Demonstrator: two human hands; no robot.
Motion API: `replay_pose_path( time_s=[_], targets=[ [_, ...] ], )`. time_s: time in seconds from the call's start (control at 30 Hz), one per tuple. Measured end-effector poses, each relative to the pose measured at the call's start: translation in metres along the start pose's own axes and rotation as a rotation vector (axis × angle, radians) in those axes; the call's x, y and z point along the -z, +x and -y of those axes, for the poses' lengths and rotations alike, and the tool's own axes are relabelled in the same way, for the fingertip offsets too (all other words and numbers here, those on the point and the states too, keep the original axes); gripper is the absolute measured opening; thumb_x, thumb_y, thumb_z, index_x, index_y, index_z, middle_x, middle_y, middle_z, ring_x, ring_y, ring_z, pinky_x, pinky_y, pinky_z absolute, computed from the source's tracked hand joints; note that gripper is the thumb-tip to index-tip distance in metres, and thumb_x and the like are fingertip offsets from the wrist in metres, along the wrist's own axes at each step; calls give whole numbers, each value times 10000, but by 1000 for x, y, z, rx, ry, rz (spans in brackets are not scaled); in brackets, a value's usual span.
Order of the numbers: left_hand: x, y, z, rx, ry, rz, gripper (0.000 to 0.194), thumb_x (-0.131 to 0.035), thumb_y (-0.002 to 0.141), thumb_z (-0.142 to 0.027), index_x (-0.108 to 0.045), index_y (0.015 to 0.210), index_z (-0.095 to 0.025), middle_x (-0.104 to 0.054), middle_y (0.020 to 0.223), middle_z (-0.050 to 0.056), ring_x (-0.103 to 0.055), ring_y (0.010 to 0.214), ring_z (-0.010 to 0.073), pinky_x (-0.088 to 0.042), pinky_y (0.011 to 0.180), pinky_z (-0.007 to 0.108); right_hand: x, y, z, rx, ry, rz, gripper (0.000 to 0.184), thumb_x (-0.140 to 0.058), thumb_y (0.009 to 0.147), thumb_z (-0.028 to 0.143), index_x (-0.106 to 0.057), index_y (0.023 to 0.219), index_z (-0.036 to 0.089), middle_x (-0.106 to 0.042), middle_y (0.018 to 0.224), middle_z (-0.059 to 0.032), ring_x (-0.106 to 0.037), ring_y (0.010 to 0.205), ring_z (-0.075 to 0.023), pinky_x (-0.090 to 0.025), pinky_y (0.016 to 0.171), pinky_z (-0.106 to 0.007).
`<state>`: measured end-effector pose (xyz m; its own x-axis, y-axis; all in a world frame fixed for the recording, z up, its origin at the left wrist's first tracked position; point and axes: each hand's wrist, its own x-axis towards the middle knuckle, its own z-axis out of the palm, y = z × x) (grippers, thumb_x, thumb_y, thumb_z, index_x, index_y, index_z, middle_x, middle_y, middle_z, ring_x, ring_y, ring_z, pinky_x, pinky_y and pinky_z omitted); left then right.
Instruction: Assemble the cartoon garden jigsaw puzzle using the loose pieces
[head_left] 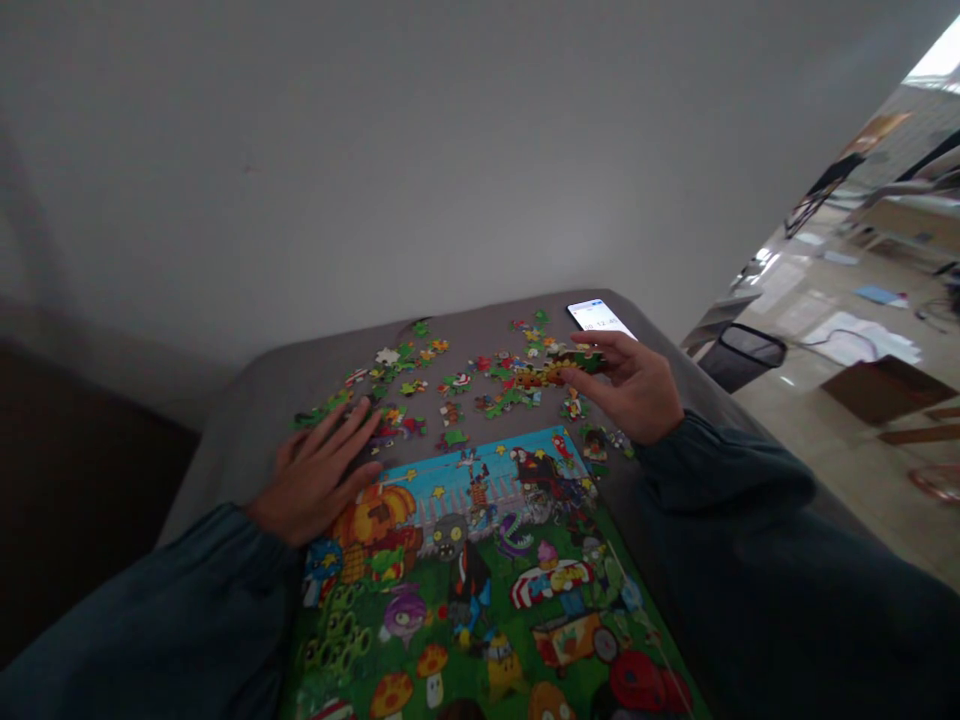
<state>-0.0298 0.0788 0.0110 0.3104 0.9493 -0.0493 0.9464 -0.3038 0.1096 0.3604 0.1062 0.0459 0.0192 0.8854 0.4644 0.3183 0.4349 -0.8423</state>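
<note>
Teal sleeves [720,500] enter from both near corners, ending at the wrists. Nearest item: printed cartoon picture of plants and zombies [465,590], lying flat on a grey-covered worktop [240,450]; whether box lid or finished puzzle cannot be told. Left hand [319,478]: open and flat, fingers spread, holding nothing, resting over the picture's far left corner with its fingertips at the loose pieces. Right hand [626,385]: narrow pinch between thumb and fingers on a joined strip of jigsaw pieces [551,368], held over the loose pieces beyond the picture's far edge. Strip judged light, of stiff card, apt to flex or part at its joints; best taken along its long edges, near the middle. Loose jigsaw pieces [390,400]: green, red, yellow and white, scattered in a band just beyond the picture, crowding the space beneath the strip. Far right corner: phone [596,317], screen lit. Beyond: grey wall [375,170]. Off to the right: black mesh wastebasket [742,355], then papers [855,335] on the floor [780,400].
</note>
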Motion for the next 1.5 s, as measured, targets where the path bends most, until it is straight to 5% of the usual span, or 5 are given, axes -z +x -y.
replay_pose_path(
  time_s=[1.0, 1.5],
  targets=[
    [3, 1, -12, -50, 49, 115, 728, -172, 960, -711, -196, 1596, -360, -265, 1672, 2, -224, 1550, 327, -225, 1189, 632, -2, -1, -1, -19, -8, 25, 457, -787, 764, 334, -670, 1158, 135, -778, 1039, -133, -747, 895, -248, -605, 788, -422],
    [-2, -2, -9, -88, 56, 79, 701, -234, 969, -655, -206, 1598, -346, -233, 1682, -4, -200, 1556, 328, -235, 1182, 635, -3, -2, -3, -25, 14, 31, 452, -791, 758, 347, -675, 1144, 145, -786, 1005, -111, -745, 834, -226, -612, 767, -416]
  ],
)
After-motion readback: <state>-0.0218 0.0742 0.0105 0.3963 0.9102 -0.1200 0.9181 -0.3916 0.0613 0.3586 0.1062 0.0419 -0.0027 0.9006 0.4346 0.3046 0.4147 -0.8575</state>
